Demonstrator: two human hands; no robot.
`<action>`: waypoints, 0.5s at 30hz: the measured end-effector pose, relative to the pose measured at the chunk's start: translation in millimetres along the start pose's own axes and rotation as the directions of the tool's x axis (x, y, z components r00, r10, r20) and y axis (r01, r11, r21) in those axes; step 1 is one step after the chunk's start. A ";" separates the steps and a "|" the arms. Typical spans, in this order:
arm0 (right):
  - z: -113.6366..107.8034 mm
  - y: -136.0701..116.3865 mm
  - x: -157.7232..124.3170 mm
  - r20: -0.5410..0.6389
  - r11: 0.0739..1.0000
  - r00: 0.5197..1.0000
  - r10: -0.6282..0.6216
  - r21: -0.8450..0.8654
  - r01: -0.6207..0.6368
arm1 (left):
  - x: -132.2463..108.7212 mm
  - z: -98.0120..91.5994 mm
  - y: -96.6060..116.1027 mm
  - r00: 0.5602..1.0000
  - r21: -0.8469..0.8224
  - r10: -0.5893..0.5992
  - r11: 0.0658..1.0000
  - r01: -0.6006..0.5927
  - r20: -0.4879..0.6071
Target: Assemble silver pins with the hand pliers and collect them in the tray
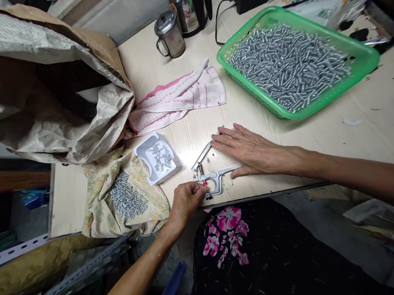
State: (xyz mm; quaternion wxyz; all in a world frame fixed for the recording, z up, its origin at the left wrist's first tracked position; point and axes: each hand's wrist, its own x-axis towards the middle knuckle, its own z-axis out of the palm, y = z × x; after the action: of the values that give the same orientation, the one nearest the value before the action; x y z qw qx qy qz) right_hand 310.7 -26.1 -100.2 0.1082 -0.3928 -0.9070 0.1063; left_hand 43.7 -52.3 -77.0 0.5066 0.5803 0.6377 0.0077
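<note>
A small silver plier-like press tool [209,178] with red tips lies near the table's front edge. My right hand [246,149] rests flat on its two handles, fingers stretched out and together. My left hand [188,200] pinches at the tool's jaw end by the red tips; what sits between the fingertips is too small to make out. Left of it, a white plastic tray [158,157] holds several small metal pieces. A heap of small metal springs [129,198] lies on a patterned cloth [120,200].
A green basket [298,60] full of metal springs stands at the back right. A pink-and-white towel [181,97] lies mid-table. A big brown sack [48,85] fills the left. A steel mug [169,34] and a kettle [193,9] stand at the back.
</note>
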 end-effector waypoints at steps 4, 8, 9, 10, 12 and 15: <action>-7.7 7.4 8.9 0.017 1.000 1.000 0.000 0.021 0.000 | -1.5 1.4 -1.7 1.000 -0.012 -0.009 1.000 0.009 -0.002; -12.6 6.4 13.9 0.051 1.000 0.998 0.021 -0.018 -0.020 | -0.4 2.5 -1.8 1.000 -0.028 -0.016 0.999 0.016 -0.008; -13.1 5.5 14.1 0.057 0.999 0.998 0.027 -0.028 -0.025 | 0.3 2.4 -1.5 1.000 -0.033 -0.023 0.999 0.022 -0.008; -13.6 4.4 13.9 0.058 0.999 0.998 0.033 -0.036 -0.031 | 0.8 2.3 -1.1 1.000 -0.038 -0.031 0.999 0.030 -0.007; -14.4 1.6 12.5 0.055 0.998 0.998 0.041 -0.052 -0.038 | 0.1 1.8 0.0 0.999 -0.044 -0.045 0.998 0.045 -0.006; -16.2 -4.1 9.0 0.065 0.997 0.997 0.043 -0.063 -0.039 | -7.6 3.0 3.0 0.998 0.038 -0.009 0.999 0.012 -0.061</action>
State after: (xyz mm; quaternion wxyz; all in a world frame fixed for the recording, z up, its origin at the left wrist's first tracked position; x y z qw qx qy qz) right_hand 306.4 -20.5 -82.6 0.0638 -0.4110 -0.9046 0.0932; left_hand 46.4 -58.7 -71.9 0.4759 0.5859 0.6558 0.0105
